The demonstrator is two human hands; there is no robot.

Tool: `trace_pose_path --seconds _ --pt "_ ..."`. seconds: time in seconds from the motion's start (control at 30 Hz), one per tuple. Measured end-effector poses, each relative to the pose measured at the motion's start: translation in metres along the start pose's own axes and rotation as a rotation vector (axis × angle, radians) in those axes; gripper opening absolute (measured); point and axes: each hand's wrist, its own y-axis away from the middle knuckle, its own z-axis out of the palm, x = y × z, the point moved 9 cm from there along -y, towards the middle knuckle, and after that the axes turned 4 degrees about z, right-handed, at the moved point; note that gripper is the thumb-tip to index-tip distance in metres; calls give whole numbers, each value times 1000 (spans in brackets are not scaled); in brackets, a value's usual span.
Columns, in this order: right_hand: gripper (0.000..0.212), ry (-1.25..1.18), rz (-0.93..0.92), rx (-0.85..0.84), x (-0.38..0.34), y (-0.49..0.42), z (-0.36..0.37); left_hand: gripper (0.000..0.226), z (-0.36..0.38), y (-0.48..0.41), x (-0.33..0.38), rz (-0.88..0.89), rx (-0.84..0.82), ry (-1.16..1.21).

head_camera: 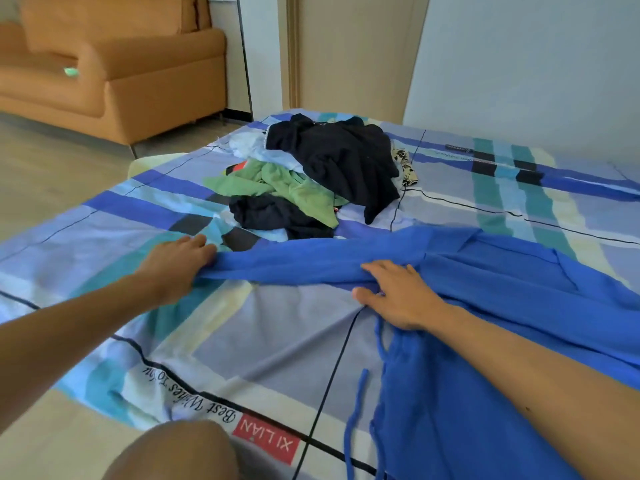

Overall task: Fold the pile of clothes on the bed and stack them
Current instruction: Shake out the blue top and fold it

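Observation:
A bright blue garment [485, 306] lies spread over the right half of the bed [270, 334], one long sleeve stretched leftward. My left hand [176, 265] grips the end of that sleeve, fingers curled over the cloth. My right hand [398, 292] lies flat on the sleeve near the shoulder, fingers straight, thumb at the lower edge. Blue drawstrings [356, 410] trail toward the bed's near edge. Behind, a loose pile of clothes [311, 178] holds black, green, light blue and patterned pieces.
The bed carries a blue, teal and grey plaid sheet with a red label [266, 441]. An orange sofa [114, 71] stands at the far left on a wooden floor. A wall and door frame rise behind the bed. My knee [173, 455] shows at the bottom.

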Motion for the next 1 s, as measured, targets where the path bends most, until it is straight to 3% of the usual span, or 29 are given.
trace_pose_path --seconds 0.1,0.2,0.3,0.43,0.5,0.57,0.63,0.7,0.87,1.0 --pt "78 93 1 -141 -3 2 22 19 19 19 -37 -230 35 97" --pt "78 -55 10 -39 -8 2 4 21 -19 14 -51 -388 263 293" --pt "78 -425 -66 142 -24 3 -37 29 -108 -20 -13 -247 540 423" --pt "88 -777 -157 251 -44 5 -94 23 -214 -65 107 186 693 579" --pt "86 -903 -150 337 -35 3 -118 27 -247 -82 167 338 664 695" --pt "67 -1053 -72 473 1 7 -135 26 -264 -98 216 414 581 827" --pt "40 -1126 89 574 43 21 -145 32 -270 -111 243 464 499 998" --pt "30 -1186 265 640 98 40 -147 36 -264 -122 262 467 436 1115" --pt "22 -1253 461 766 206 95 -161 37 -179 -152 306 392 53 910" --pt "20 -1210 522 818 275 145 -169 41 -131 -157 331 372 -48 741"
